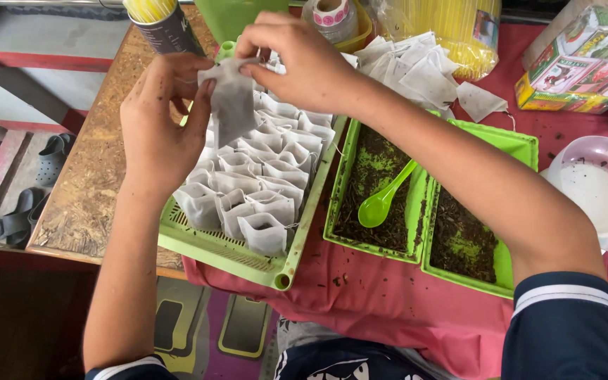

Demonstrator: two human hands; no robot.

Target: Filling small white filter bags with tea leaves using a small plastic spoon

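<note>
The empty tea bag (232, 102) hangs between my two hands above the far end of the slotted green tray (212, 248), its long axis running roughly twelve to six, mouth end up, bottom dangling toward the rows below. My left hand (160, 123) sits at its nine o'clock, fingers pinched shut on the left edge and partly behind the paper; my right hand (297, 60) is at its two o'clock, thumb and forefinger closed on the top right corner — so both hands are on it, the left one covering more of its length. The bag is thin, pale grey-white filter paper, slightly creased and translucent, flat rather than bulging; whether anything is inside I cannot tell. Directly beneath, the tray holds rows of similar bags (258, 183) standing upright with their mouths open. At three o'clock from that tray, two shallow green trays (522, 144) lie side by side on the pink cloth (360, 295), each with dark loose tea, and a green plastic spoon (383, 200) rests in the nearer one. A loose heap of unused bags (416, 67) lies at twelve o'clock behind them, a white bowl (596, 190) sits at the far right edge, and the table (93, 183) shows bare chipboard on the left.
</note>
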